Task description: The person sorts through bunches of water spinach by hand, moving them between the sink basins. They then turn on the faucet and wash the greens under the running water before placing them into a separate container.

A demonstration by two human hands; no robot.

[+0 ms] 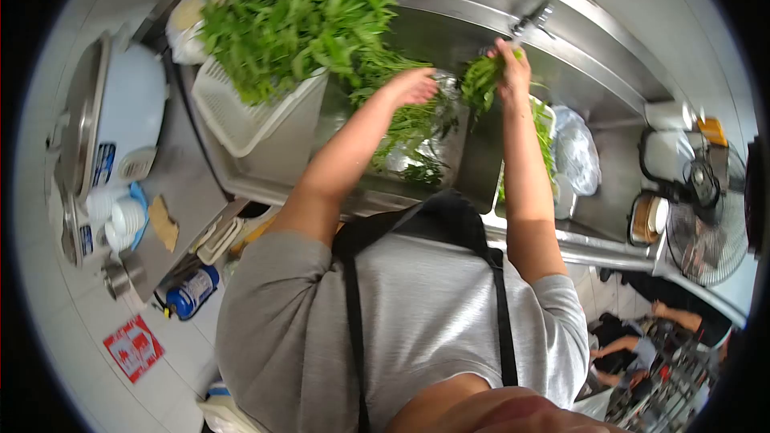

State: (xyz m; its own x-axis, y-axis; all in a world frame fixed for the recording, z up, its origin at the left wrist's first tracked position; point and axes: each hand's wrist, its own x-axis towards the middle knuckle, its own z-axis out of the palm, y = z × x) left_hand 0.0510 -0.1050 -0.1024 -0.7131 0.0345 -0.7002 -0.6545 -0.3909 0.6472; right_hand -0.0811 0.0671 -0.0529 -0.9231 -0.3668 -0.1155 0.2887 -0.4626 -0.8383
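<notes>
My right hand is closed around a bunch of leafy greens near the tap at the back of the steel sink. To its left, my left hand reaches over loose greens in the sink basin, its fingers loosely bent and slightly apart, with nothing visible between them. A large heap of greens rests on a white perforated basket at the left. Below my right hand, more greens lie in a white container, partly hidden by my right forearm.
Clear plastic bags lie right of the sink basin. A fan and jars stand farther right. At the left are a large lidded pot and white bowls. Other people are at the lower right.
</notes>
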